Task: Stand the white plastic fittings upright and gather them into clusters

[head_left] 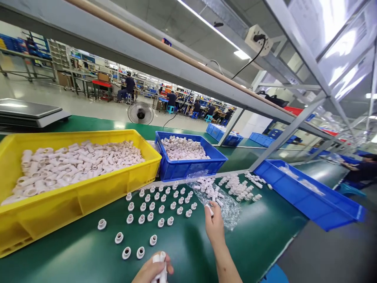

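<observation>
My left hand (151, 271), low in the view near the table's front edge, is wrapped round several white plastic tube fittings (160, 263). Farther right, my right hand (215, 222) is closed on a white plastic fitting (209, 210) and reaches to the edge of a clear plastic bag (231, 212). Small white fittings (210, 188) lie heaped on that bag, just beyond the fingertips. Between my hands and the bins, several flanged white fittings (141, 219) stand upright in loose rows on the green tabletop (88, 255).
A yellow bin (88, 186) and a blue bin (191, 167), both full of white fittings, stand along the back. More fittings (238, 186) lie right of the bag. Another blue bin (309, 192) sits at the right edge. A metal frame post (282, 137) rises behind.
</observation>
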Demonstrator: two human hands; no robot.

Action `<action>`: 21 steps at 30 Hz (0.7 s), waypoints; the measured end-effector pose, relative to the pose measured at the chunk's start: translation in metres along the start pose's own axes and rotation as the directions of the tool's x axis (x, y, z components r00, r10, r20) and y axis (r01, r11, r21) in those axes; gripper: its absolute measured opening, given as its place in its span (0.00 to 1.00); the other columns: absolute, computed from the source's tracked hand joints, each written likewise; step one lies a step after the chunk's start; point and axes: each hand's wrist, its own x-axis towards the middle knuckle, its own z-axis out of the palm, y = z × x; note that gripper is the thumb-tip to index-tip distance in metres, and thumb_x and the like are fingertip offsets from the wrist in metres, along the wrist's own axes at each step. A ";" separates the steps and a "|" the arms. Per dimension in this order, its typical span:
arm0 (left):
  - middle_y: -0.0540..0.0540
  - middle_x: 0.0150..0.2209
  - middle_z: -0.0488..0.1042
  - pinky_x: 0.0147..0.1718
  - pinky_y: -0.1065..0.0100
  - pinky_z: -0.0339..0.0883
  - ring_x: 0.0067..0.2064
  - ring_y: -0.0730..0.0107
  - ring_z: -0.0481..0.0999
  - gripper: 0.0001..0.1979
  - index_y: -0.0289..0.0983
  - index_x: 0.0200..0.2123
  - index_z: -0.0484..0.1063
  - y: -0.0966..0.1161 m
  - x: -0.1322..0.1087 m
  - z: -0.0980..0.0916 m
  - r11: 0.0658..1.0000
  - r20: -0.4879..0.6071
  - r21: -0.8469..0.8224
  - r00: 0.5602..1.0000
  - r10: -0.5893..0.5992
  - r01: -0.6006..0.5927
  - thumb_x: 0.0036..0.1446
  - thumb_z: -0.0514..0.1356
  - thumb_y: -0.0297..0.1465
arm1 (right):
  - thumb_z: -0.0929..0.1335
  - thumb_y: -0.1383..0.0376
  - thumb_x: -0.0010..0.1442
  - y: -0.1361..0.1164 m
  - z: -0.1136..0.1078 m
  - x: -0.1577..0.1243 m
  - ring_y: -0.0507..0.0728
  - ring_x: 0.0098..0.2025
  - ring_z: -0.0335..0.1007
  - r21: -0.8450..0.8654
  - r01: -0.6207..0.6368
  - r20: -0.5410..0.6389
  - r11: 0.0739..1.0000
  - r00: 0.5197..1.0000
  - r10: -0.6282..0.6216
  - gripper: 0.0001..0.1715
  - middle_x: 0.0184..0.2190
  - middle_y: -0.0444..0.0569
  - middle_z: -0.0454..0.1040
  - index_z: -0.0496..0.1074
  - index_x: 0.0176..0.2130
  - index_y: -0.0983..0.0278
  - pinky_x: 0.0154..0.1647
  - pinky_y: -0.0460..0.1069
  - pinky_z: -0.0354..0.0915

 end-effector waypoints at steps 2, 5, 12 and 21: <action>0.45 0.28 0.73 0.19 0.76 0.51 0.18 0.82 0.62 0.24 0.33 0.32 0.66 -0.001 0.001 -0.002 0.999 0.016 0.042 1.000 -0.026 0.026 0.37 0.66 0.44 | 0.61 0.53 0.54 0.021 0.000 0.014 0.55 0.26 0.64 -0.143 -0.060 0.031 0.988 0.997 0.065 0.22 0.26 0.47 0.68 0.64 0.41 0.67 0.27 0.47 0.59; 0.45 0.27 0.73 0.20 0.76 0.50 0.19 0.82 0.60 0.24 0.33 0.30 0.67 0.001 -0.002 -0.001 0.996 0.053 0.085 0.998 -0.028 0.023 0.36 0.66 0.45 | 0.62 0.57 0.51 0.042 0.004 0.022 0.55 0.24 0.62 -0.277 -0.108 0.095 0.955 0.986 0.139 0.15 0.21 0.43 0.66 0.66 0.34 0.65 0.26 0.47 0.56; 0.45 0.28 0.73 0.20 0.77 0.52 0.20 0.82 0.62 0.22 0.33 0.32 0.66 0.006 -0.004 0.002 0.999 0.034 0.036 0.999 -0.028 0.027 0.38 0.65 0.43 | 0.66 0.59 0.47 0.042 0.002 0.012 0.54 0.23 0.61 -0.311 -0.111 0.114 0.944 0.982 0.153 0.20 0.20 0.41 0.62 0.67 0.39 0.66 0.25 0.46 0.54; 0.47 0.22 0.71 0.16 0.75 0.57 0.17 0.75 0.67 0.16 0.32 0.31 0.67 0.016 -0.028 0.028 0.998 -0.071 -0.038 0.996 -0.049 0.046 0.44 0.62 0.39 | 0.69 0.59 0.50 -0.051 0.015 -0.088 0.49 0.26 0.62 0.416 -0.100 0.750 0.904 0.600 -0.278 0.15 0.34 0.47 0.66 0.73 0.39 0.62 0.27 0.43 0.61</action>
